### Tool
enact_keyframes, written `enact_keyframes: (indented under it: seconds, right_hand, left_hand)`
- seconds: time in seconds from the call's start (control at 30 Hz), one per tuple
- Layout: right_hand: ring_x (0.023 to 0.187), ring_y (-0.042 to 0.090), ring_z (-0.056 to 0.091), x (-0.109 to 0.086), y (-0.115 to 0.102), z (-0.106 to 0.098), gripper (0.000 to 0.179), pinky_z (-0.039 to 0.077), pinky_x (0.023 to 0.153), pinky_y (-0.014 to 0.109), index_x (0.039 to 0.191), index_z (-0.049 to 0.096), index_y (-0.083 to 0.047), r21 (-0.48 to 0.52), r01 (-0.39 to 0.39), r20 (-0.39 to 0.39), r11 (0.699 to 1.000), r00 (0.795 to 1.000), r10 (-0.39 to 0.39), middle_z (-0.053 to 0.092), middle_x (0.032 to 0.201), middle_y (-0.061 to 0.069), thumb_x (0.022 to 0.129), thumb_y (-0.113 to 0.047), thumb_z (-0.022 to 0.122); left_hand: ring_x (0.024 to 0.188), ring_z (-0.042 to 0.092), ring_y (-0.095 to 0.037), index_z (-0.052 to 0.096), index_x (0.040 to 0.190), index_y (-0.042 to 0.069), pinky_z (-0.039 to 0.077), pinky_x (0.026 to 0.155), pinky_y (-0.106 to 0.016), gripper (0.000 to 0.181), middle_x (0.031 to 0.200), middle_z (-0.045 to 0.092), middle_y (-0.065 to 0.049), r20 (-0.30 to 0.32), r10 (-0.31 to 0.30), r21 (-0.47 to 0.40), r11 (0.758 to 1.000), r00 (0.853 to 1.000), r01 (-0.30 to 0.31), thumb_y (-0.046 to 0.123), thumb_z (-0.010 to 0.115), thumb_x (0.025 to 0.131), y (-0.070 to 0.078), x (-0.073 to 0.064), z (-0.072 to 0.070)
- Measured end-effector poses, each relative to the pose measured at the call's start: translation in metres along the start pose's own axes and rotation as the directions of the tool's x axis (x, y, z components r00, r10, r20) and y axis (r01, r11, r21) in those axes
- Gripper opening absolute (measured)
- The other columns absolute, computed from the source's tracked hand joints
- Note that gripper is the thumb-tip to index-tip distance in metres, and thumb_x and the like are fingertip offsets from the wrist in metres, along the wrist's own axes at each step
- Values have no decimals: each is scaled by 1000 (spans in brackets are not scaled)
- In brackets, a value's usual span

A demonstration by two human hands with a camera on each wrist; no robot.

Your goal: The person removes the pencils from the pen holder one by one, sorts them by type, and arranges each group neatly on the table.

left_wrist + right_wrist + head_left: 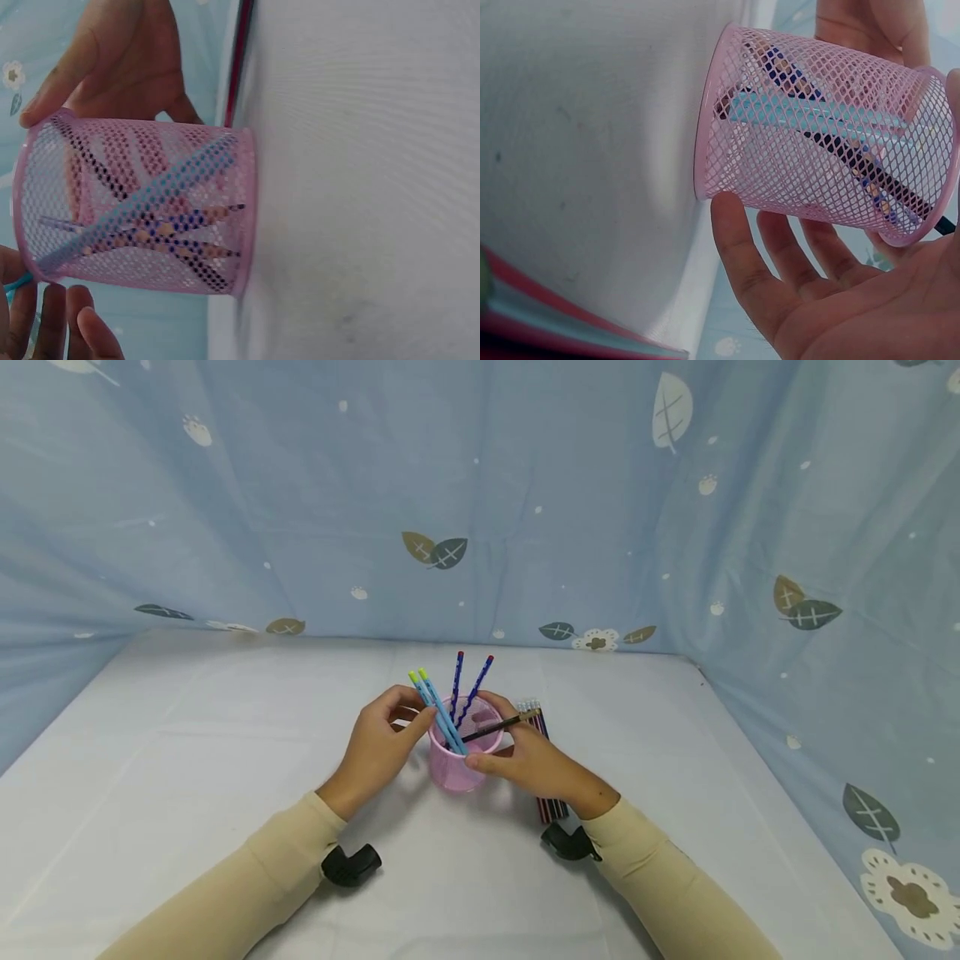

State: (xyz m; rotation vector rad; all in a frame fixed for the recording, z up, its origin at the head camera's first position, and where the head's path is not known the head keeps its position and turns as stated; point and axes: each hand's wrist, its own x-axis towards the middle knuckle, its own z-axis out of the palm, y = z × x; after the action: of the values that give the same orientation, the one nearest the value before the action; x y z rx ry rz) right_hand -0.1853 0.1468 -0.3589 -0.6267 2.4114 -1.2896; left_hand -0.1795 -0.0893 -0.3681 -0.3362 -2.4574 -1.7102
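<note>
A pink mesh pencil cup (456,772) stands upright on the table. Two light blue pencils (438,710) with yellow ends lean over its left rim. Two dark blue patterned pencils (474,692) with red tips lean toward the back, and a black pencil (495,727) slants out to the right. My right hand (536,764) holds the cup from the right, thumb at the near rim and fingers around the far side. On the other side my left hand (382,739) has its thumb by the rim and the light blue pencils, its fingers loosely bent.
A row of dark striped pencils (552,810) lies on the white table (247,735), partly under my right hand and forearm. Black wrist mounts (351,865) sit on both arms. A blue leaf-print curtain (315,485) closes off the back and sides.
</note>
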Motion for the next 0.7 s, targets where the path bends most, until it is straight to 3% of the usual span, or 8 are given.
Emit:
enact_keyframes:
  seconds: [0.4, 0.7]
  right_hand:
    - [122, 24, 62, 1, -2, 0, 89, 54, 98, 39, 157, 15, -36, -1, 19, -1, 1000, 1000, -19, 44, 152, 5, 90, -49, 72]
    - [118, 27, 65, 1, -1, 0, 89, 55, 97, 39, 157, 15, -35, -2, 23, -3, 1000, 1000, -23, 44, 152, 10, 90, -46, 72]
  left_hand:
    - [102, 64, -15, 64, 112, 10, 52, 84, -28, 22, 106, 68, -5, -16, 56, -3, 998, 998, -56, 28, 61, 101, 9, 3, -9]
    - [96, 66, -16, 60, 118, 6, 52, 82, -21, 26, 105, 68, -9, -14, 72, -74, 995, 997, -73, 27, 54, 104, 16, 4, -17]
